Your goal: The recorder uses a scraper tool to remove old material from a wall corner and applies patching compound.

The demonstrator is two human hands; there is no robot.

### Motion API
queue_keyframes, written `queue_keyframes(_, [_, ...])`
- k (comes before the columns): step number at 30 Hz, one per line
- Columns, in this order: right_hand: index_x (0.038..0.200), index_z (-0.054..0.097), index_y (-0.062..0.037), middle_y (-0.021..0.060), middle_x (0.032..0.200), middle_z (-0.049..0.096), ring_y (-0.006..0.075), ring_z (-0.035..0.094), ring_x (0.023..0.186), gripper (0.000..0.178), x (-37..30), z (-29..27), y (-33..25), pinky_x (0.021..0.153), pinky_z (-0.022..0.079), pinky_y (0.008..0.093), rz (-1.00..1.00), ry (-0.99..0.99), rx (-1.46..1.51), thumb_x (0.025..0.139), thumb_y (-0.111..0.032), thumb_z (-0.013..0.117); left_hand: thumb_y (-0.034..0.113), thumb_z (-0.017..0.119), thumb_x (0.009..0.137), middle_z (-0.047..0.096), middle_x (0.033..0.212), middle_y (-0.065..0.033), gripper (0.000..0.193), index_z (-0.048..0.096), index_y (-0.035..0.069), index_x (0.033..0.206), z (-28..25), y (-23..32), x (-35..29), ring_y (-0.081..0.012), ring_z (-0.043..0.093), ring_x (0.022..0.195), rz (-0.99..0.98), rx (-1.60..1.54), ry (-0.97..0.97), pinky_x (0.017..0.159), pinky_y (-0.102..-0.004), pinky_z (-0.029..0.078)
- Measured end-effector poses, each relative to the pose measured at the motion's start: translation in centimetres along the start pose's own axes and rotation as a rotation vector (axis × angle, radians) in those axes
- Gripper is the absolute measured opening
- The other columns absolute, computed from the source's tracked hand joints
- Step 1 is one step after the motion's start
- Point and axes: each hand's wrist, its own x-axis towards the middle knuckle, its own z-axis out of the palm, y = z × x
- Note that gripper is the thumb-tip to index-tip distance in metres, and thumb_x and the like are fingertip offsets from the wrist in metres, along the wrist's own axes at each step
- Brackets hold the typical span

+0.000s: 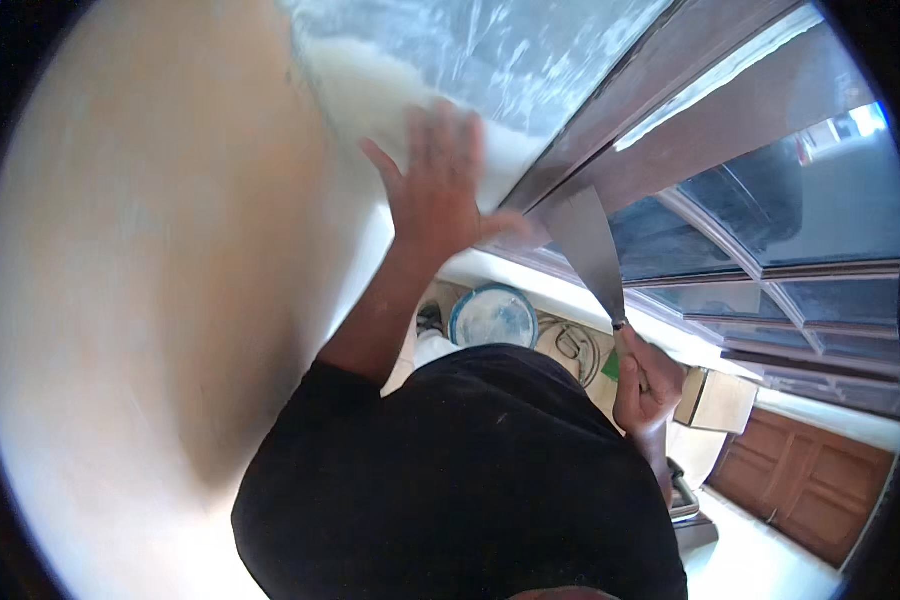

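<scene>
- Tan wall point(140, 250): fills the area to the left of the left hand point(435, 200), running from above it to well below it.
- Window point(810, 220): glass panes divided by bars, right of the left hand and mostly above the right hand point(650, 385).
- Brown frame point(665, 155): slants up and rightward, just right of the left hand.
- Grey-blue surface point(510, 50): streaked white, above the left hand.
- Brown panelled door point(800, 480): below and right of the right hand, well apart.
- Black shirt point(470, 470): worn by the person, below the left hand and left of the right.
- Pale patch point(360, 80): smooth, whitish, behind and around the left fingers; contact cannot be told.
- Tan box point(720, 400): just right of the right hand in view.
- Blue-rimmed tub point(494, 290): whitish inside, below the left hand.
- Coiled hose point(582, 345): left of the right hand, beside the tub.
- Wide-bladed scraper point(590, 240): extends up-left from the right hand; its blade overlaps the brown frame near the left thumb, contact unclear.
- Right hand: clenched around the scraper's handle.
- Left hand: grasps nothing, fingers spread, back toward the camera, blurred.
</scene>
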Motion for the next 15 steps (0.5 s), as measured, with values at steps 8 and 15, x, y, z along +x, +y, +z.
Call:
queue_keyframes(8, [0.11,0.072,-0.0025,0.0159,0.073,0.066,0.0305,0.062,0.06,0.028,-3.0,-4.5,4.6,0.059,0.049,0.0389,-0.035,-0.25,-0.037,0.082,-0.004,0.065,0.05,0.071,0.083,0.059,0.116,-0.0263,0.065,0.059,-0.001,0.122,-0.1,5.2,-7.2,-0.0383,0.058,0.109,-0.138,-0.378,0.137,0.092,-0.054,0.043])
queue_keyframes(15, [0.114,0.07,-0.0028,0.0206,0.106,0.071,0.0354,0.069,0.1,0.031,-7.9,-8.2,9.8,0.091,0.052,0.0404,0.013,-0.454,0.223,0.084,-0.009,0.066,0.027,0.073,0.086,0.066,0.077,-0.0091,0.024,0.071,0.008,0.101,-3.3,12.2,-16.7,-0.024,0.062,0.068,-0.81,-0.559,-0.113,0.067,-0.0353,0.051])
